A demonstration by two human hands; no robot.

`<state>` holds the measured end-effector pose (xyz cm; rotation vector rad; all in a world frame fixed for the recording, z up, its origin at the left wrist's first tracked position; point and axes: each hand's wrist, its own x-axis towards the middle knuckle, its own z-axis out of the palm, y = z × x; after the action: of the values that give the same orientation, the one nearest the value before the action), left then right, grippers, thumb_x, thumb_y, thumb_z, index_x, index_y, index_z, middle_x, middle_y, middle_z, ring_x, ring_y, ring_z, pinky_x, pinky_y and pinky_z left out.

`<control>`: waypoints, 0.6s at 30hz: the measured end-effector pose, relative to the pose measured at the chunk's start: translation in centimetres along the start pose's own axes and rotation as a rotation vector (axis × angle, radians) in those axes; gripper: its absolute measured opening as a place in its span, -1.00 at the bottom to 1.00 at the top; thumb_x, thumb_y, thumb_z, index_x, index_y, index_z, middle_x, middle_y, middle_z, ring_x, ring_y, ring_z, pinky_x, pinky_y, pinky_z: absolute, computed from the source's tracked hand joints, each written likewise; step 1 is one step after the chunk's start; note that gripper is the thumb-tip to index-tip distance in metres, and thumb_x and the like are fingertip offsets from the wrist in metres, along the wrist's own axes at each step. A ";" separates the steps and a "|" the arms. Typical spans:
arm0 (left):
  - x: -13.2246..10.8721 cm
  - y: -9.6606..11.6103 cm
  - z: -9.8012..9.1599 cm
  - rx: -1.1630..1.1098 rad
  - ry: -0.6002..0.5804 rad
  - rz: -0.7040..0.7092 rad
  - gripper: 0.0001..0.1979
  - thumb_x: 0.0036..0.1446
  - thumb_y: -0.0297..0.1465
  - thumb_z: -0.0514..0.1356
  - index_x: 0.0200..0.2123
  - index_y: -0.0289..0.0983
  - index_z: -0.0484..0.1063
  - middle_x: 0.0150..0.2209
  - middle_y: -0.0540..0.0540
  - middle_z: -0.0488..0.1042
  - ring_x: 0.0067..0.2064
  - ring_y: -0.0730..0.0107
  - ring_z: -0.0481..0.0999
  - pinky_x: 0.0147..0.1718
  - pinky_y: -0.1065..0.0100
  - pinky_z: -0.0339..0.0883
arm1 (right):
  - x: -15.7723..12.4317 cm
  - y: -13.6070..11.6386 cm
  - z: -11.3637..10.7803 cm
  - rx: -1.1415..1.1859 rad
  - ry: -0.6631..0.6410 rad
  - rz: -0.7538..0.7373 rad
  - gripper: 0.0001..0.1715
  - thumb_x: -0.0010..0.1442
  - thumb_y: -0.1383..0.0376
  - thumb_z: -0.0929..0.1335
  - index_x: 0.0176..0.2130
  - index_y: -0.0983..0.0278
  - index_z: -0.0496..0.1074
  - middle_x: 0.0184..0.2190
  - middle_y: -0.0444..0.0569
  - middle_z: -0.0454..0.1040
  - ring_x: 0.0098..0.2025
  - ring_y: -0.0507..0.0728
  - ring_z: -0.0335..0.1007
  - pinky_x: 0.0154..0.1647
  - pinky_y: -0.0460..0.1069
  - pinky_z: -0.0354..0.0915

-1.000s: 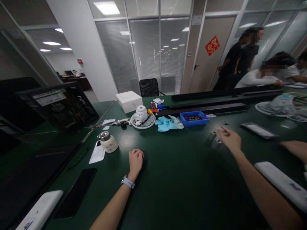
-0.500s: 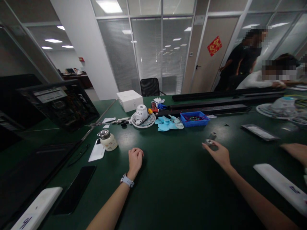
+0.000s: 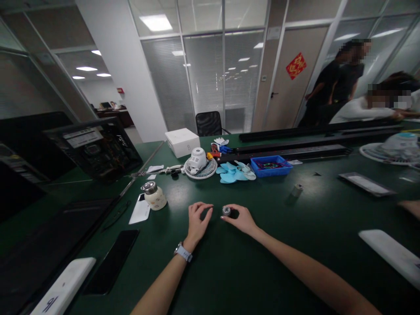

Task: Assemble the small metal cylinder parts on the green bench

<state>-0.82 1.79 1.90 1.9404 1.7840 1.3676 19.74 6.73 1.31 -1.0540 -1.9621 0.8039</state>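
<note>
Between the thumb and fingers of my right hand [image 3: 242, 218] is a small cylindrical motor [image 3: 226, 211], grey with a round top, held low over the green table. My left hand [image 3: 198, 221], with a watch on its wrist, is just left of the motor. Its fingers are apart and curve toward the motor without touching it. A second small metal cylinder of similar look [image 3: 297, 190] stands on the table, farther off to the right. Light blue fan blades [image 3: 232, 172] lie beyond my hands, beside a white fan housing [image 3: 198, 162].
A blue tray [image 3: 271, 166] holds coloured wires. At left are a cream jar [image 3: 155, 197], a black phone [image 3: 113, 261] and a white bar [image 3: 64, 286]; another white bar [image 3: 392, 256] lies right. A white box [image 3: 182, 142] stands farther back. Several people are at the right.
My right hand has brought the motor leftward from beside the other cylinder to the middle. My left hand has moved slightly right and its fingers have spread. The view has shifted a little.
</note>
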 end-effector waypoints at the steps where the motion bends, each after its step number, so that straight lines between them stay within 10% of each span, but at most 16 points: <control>1: 0.0 0.5 0.4 -0.012 -0.011 0.025 -0.77 0.19 -0.24 0.18 -0.13 -0.10 0.56 -0.11 -0.09 0.42 -0.01 0.22 0.33 0.07 0.14 0.21 | 0.0 0.2 0.1 0.014 0.002 -0.003 -0.54 -0.01 0.07 0.49 -0.12 0.20 0.53 -0.16 -0.02 0.58 -0.12 0.20 0.48 -0.02 0.13 0.35; 9: 0.7 2.7 3.9 -0.046 -0.063 0.009 -0.83 0.11 -0.21 0.27 -0.24 -0.05 0.62 -0.09 -0.10 0.40 0.01 0.18 0.30 0.07 0.08 0.23 | -0.3 0.9 0.6 0.051 0.012 -0.045 -0.49 -0.01 0.19 0.48 -0.03 0.18 0.45 -0.10 -0.02 0.54 -0.11 0.18 0.46 -0.04 0.10 0.35; 18: 0.1 0.1 0.8 0.125 -0.059 -0.039 -0.80 0.15 -0.18 0.23 -0.19 0.01 0.62 -0.10 -0.10 0.43 -0.01 0.15 0.29 0.04 0.06 0.21 | -0.2 0.2 0.2 0.059 -0.007 -0.022 -0.54 0.00 0.09 0.48 -0.09 0.18 0.50 -0.16 -0.04 0.56 -0.14 0.17 0.46 -0.06 0.09 0.36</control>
<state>-0.18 2.15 1.55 1.9738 1.9115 1.2010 19.75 6.57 1.02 -0.9945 -1.9411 0.8487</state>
